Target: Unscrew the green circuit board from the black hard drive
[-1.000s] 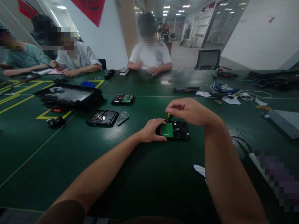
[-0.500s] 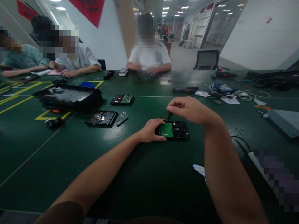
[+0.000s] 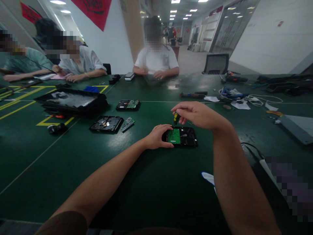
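Drive, probably stiff and dense with a fragile board, is clasped flat on the table by its edges, seemingly the safest hold, in the left hand, a screwdriver being pinched in the right hand.

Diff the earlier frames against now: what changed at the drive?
Right hand: fingers have shifted around the screwdriver, its yellow-and-black handle now showing more between them. Nothing visibly taken hold of or let go. Unchanged: left hand braces the left end of the hard drive, green board facing up; loose circuit board still left of it.
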